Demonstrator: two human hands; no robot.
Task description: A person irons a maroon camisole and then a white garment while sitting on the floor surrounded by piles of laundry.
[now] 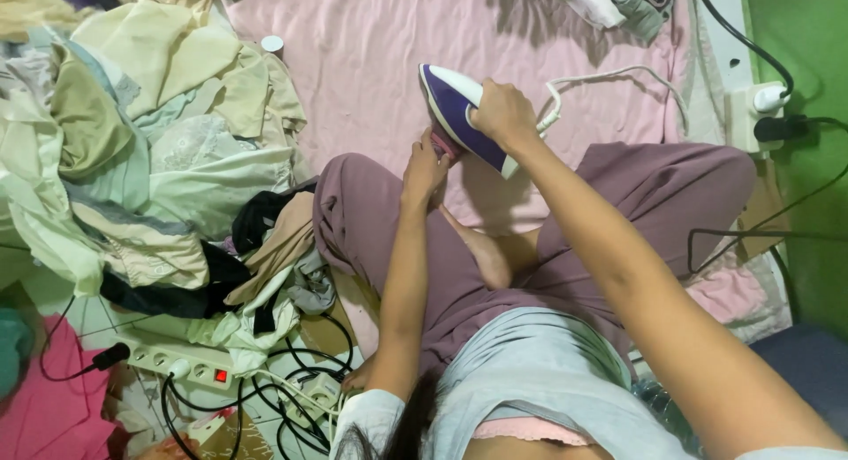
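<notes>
Right hand (502,114) wrapped tight around the handle of the iron (459,116), fingers fully closed. Iron is purple and white, tipped on its side, nose pointing up-left, lifted just above the pink sheet (353,63) in front of the person's knees. Its white cord (609,76) loops off to the right across the sheet.

Left hand (426,170) sits directly under the iron's rear end, fingers curled and pinching a small pink bit of fabric (444,146). Probably part of the sheet or a small garment; too little of it shows to tell. Hand touches the left knee of the mauve trousers (371,213).

Person sits cross-legged on the sheet, one bare foot (481,248) tucked between the legs, light grey top (530,372) at the bottom of the view.

Surroundings:
- Big pile of crumpled clothes (132,142) to the left, mostly cream and pale green, some dark pieces at its lower edge, just beside the left knee.
- White power strip (181,361) with a red switch below the pile, black cables (291,398) tangled beside it.
- Small white cap-like object (273,44) at the sheet's left edge, near the pile.
- Wall socket block (760,116) at right with a white plug and a black plug in it, against a green wall (808,36).
- More bunched fabric (609,1) at the top edge.
</notes>
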